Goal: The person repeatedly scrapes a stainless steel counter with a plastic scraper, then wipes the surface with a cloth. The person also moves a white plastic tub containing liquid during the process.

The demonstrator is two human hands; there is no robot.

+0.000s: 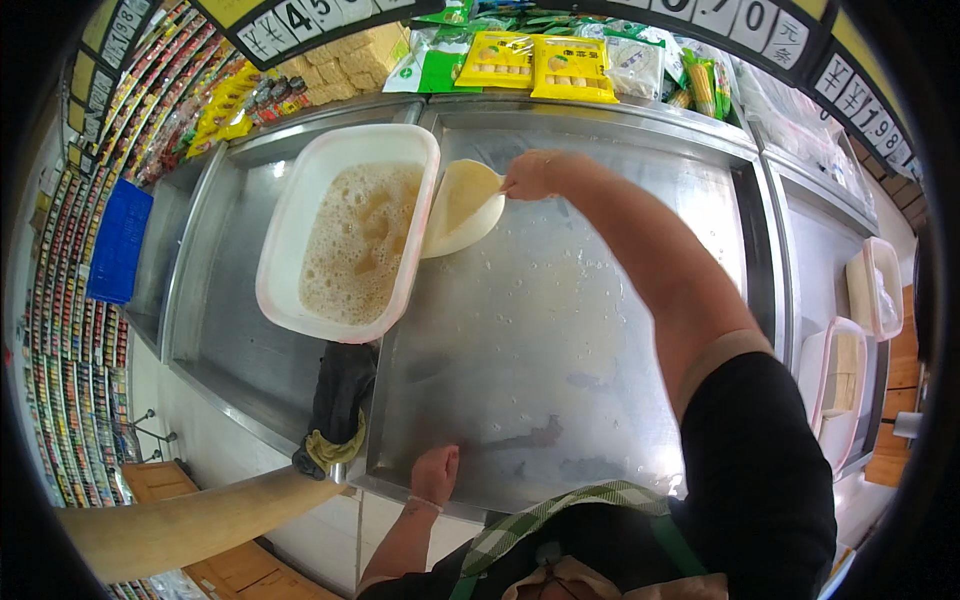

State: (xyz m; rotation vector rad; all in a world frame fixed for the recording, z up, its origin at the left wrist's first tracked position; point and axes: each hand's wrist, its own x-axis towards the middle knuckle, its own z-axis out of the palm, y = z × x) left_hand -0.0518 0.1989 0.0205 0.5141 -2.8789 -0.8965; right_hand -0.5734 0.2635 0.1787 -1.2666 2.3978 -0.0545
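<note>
My right hand (534, 176) grips the edge or handle of a cream plastic scoop (469, 225). Tilted, the scoop stands against or close beside the right wall of a white plastic tub (296, 210). Cloudy, bubbly liquid (345, 255) with several pale yellowish chunks under its surface fills the tub's bottom. My left hand (435, 474) is curled into a loose fist at the near edge of a wet stainless steel tray (540, 315), with nothing visible in it. A bracelet circles that wrist.
Black gloves or cloths (341, 397) hang over the tray divider below the tub. Yellow food packets (574, 67) line the back ledge. White tubs (814, 360) stand at the right, a blue crate (120, 244) at the left. Price signs (300, 22) overhang the top.
</note>
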